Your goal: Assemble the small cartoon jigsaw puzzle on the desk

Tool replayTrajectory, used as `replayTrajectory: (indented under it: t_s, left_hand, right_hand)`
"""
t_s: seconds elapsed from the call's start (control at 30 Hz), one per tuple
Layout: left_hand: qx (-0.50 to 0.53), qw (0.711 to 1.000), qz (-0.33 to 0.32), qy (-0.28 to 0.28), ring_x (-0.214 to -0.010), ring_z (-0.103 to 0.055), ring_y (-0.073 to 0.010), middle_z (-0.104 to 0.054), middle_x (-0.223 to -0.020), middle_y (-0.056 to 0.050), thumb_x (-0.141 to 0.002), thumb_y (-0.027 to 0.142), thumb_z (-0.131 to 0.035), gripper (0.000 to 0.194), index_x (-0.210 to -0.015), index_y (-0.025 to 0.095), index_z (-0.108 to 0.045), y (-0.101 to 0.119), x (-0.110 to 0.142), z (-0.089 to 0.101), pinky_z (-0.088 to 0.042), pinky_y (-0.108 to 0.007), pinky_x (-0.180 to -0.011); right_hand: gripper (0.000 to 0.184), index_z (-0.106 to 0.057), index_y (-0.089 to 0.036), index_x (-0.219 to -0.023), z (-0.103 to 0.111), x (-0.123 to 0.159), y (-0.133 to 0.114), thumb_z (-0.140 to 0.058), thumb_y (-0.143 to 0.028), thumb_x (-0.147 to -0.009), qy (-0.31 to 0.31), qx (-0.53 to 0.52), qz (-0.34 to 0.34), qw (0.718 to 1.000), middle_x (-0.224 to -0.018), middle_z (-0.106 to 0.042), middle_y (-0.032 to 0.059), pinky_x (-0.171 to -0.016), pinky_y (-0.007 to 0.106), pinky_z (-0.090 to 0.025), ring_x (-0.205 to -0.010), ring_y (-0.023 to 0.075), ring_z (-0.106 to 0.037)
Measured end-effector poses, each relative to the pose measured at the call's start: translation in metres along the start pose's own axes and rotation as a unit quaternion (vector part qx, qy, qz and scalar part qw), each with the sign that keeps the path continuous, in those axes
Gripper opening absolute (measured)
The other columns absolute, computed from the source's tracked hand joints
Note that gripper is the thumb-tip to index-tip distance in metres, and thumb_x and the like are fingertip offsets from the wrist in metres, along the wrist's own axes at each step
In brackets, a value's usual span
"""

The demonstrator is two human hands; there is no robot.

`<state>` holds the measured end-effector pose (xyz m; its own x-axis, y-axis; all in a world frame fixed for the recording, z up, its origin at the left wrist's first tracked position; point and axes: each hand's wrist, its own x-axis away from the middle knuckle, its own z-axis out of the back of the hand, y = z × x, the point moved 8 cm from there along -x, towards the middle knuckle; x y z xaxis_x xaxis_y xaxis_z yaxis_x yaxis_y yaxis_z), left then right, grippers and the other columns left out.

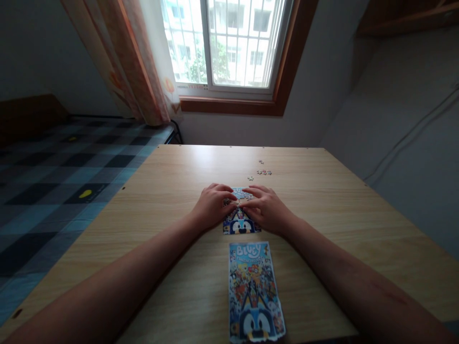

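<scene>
Fingers (253, 202) hide part of the puzzle (242, 227); bed (46, 177) cut off leftward

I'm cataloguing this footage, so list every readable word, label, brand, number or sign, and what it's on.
"BLUEY": top of the picture sheet.
Line below it: too blurred to read.
Puzzle: any lettering at its top is too small to read.
Window frame: reddish marks, too small to read.
Bed cover: small marks, unreadable.

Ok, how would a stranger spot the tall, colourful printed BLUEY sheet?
Start at the pale wood-grain table's near edge. There lies the tall, colourful printed sheet, white BLUEY lettering across its top. The left hand and right hand partly cover the cartoon jigsaw beyond; nothing covers this sheet.
</scene>
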<state>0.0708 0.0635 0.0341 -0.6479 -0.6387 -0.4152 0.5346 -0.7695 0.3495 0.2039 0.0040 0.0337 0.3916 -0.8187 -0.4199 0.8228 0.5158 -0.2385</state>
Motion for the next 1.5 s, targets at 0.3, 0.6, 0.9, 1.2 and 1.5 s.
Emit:
replayTrajectory:
  t_s: [0.3, 0.6, 0.9, 1.2, 1.5]
  left_hand:
    - [0.013, 0.998, 0.017, 0.057, -0.101, -0.063, -0.0237, -0.074, -0.106, -0.003, -0.084, 0.022, -0.069, 0.010, -0.086, 0.027, -0.077, -0.002, 0.000, 0.012, -0.048, -0.047, -0.095]
    - [-0.011, 0.999, -0.035, 0.016, -0.110, -0.059, -0.0248, -0.071, -0.119, 0.000, -0.075, 0.006, -0.060, 0.035, -0.087, 0.033, -0.080, 0.009, 0.004, 0.006, -0.046, -0.052, -0.101]
    - [-0.016, 0.999, -0.041, -0.024, -0.115, -0.057, -0.0261, -0.069, -0.124, 0.000, -0.077, 0.010, -0.060, 0.033, -0.085, 0.034, -0.080, 0.013, 0.002, 0.003, -0.045, -0.054, -0.104]
    - [0.004, 0.996, 0.045, 0.075, -0.114, -0.059, -0.0244, -0.071, -0.118, -0.004, -0.081, 0.011, -0.056, 0.029, -0.098, 0.025, -0.076, -0.015, -0.001, 0.017, -0.046, -0.049, -0.105]
    - [0.011, 0.981, 0.134, 0.144, -0.111, -0.062, -0.0248, -0.073, -0.112, -0.005, -0.079, 0.013, -0.053, 0.030, -0.098, 0.022, -0.074, -0.048, -0.002, 0.034, -0.045, -0.046, -0.107]
  right_hand:
    - [0.022, -0.077, -0.032, -0.108, 0.032, 0.006, 0.026, -0.059, -0.031, -0.096, 0.129, 0.021, -0.063, 0.989, -0.141, -0.061, 0.0030, -0.113, 0.053, -0.035, -0.139, 0.0270, -0.045]
    - [0.033, -0.077, -0.023, -0.111, 0.034, 0.019, 0.092, -0.050, -0.035, -0.095, 0.212, -0.009, -0.205, 0.956, -0.131, -0.067, 0.0085, -0.114, 0.051, -0.035, -0.132, 0.0292, -0.050]
    - [0.040, -0.072, -0.022, -0.122, 0.029, 0.023, 0.112, -0.048, -0.036, -0.094, 0.189, 0.012, -0.265, 0.945, -0.138, -0.061, 0.0094, -0.118, 0.050, -0.031, -0.136, 0.0293, -0.046]
    - [0.054, -0.053, -0.024, -0.145, 0.011, 0.026, 0.127, -0.047, -0.036, -0.093, 0.101, 0.036, -0.361, 0.926, -0.151, -0.050, 0.0093, -0.117, 0.059, -0.029, -0.144, 0.0330, -0.036]
    - [0.065, -0.034, -0.023, -0.157, -0.003, 0.035, 0.130, -0.043, -0.031, -0.093, 0.013, 0.071, -0.399, 0.914, -0.159, -0.040, 0.0102, -0.119, 0.064, -0.021, -0.149, 0.0342, -0.028]
